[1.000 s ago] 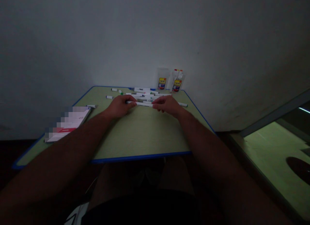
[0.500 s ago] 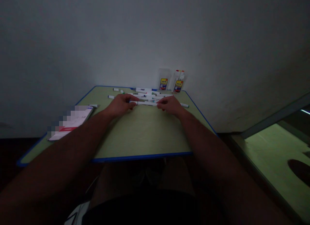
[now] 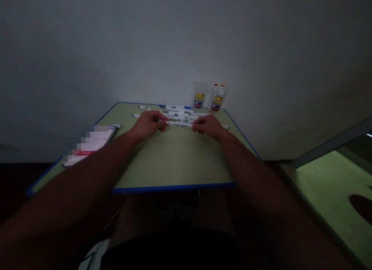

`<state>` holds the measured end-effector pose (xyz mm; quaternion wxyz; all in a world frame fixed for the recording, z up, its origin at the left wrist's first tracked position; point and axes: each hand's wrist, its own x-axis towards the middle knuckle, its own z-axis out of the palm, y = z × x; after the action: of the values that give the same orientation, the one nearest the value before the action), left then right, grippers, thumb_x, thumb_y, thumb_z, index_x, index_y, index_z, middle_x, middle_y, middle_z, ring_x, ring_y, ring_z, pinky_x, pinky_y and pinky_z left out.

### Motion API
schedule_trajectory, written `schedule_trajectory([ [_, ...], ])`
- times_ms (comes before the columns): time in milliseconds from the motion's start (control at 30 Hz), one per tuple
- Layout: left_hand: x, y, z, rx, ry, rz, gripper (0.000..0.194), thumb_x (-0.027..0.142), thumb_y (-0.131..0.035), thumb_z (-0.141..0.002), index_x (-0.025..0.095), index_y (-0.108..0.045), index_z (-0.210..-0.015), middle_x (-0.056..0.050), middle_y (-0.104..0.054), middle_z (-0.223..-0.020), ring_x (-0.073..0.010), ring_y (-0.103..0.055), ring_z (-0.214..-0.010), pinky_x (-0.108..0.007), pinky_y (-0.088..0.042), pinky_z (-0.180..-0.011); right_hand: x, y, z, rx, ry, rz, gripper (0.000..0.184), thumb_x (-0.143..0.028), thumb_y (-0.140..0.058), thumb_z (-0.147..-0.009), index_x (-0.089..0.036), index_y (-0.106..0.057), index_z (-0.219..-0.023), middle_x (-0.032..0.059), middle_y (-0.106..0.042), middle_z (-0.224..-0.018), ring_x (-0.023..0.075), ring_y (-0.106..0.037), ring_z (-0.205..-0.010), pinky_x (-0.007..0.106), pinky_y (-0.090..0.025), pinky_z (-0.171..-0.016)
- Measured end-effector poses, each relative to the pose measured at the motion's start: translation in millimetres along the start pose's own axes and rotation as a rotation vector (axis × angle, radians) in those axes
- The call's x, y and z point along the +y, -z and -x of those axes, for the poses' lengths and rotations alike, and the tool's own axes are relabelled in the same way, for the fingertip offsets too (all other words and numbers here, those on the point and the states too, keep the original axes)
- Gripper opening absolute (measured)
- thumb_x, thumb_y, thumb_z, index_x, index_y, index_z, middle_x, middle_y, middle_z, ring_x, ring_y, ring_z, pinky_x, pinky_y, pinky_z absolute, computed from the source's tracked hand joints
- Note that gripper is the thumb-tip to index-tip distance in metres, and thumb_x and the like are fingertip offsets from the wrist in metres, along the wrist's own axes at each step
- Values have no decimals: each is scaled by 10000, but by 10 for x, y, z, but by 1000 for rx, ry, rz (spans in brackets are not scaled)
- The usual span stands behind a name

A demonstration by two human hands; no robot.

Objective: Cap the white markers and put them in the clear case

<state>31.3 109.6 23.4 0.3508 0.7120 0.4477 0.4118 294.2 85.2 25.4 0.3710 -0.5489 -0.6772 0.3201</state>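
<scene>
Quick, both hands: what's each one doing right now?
Left hand: closed, fingertips pinching the left end of a white marker.
Right hand: closed, fingertips pinching the same marker's right end.

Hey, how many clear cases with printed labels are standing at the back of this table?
2. Both stand by the wall: the left case, and beside it the right case, holding markers. Neither is hidden; I see no others.
</scene>
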Motion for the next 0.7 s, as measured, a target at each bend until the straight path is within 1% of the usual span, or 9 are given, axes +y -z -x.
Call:
schedule_trajectory([
  [233,-20,-35,-1,-43,42,110,148,240,-767,-655,161,-688,-753,-41,-682,-622,-161,-624,-591,-351,-531,-653,0,8,-1,6,-19,-4,105,-148,-724,-694,-111,-757,-787,44,-694,-640,79,-519,-489,220,-421,-494],
  [433,-1,-57,12,-16,48,89,136,222,-753,-659,156,-695,-764,-46,-681,-617,-165,-621,-589,-354,-532,-647,14,-3,-21,14,-17,-16,79,-143,-721,-684,-121,-747,-755,40,-687,-629,78,-514,-489,216,-424,-492],
  [700,36,-62,12,12,50,71,115,202,-737,-670,147,-691,-759,-41,-677,-603,-154,-610,-559,-338,-518,-622,-37,-20,15,26,5,42,109,-154,-710,-680,-116,-753,-773,31,-676,-617,73,-503,-479,222,-416,-511],
])
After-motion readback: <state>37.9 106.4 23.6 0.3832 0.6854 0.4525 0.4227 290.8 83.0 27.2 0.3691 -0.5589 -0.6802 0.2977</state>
